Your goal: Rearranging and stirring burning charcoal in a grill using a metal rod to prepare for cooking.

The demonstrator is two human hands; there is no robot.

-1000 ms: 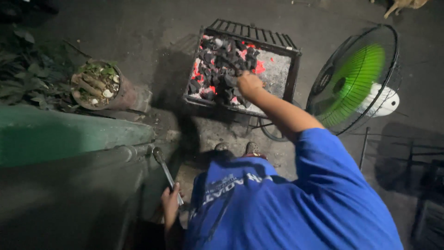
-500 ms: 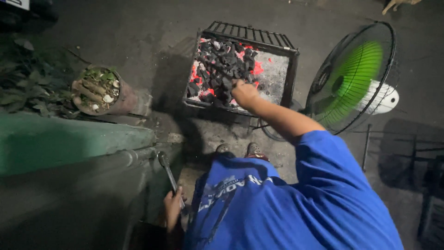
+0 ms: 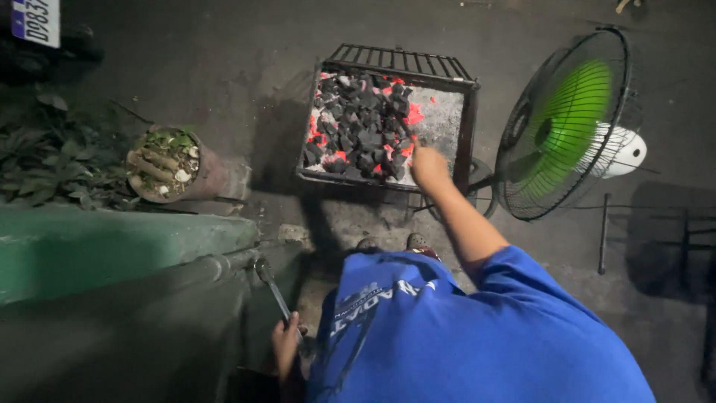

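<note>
Charcoal grill (image 3: 464, 127): square, dark metal, on the ground ahead of my feet; black coals (image 3: 362, 130) heaped at its left, red glow between them, grey ash at the right. My right hand (image 3: 429, 166): at the grill's near edge, over the coals; I cannot tell whether it grips anything. My left hand (image 3: 286, 345): low at my side, closed around metal tongs (image 3: 271, 287). Fan (image 3: 567, 127): green blades, just right of the grill. Plant pot (image 3: 173, 166): left, beside a green wall (image 3: 112, 242).

We see a blackened metal grill (image 3: 391, 67) holding rough charcoal (image 3: 358, 127), shiny metal tongs (image 3: 274, 292), and matt concrete ground (image 3: 186, 52).
</note>
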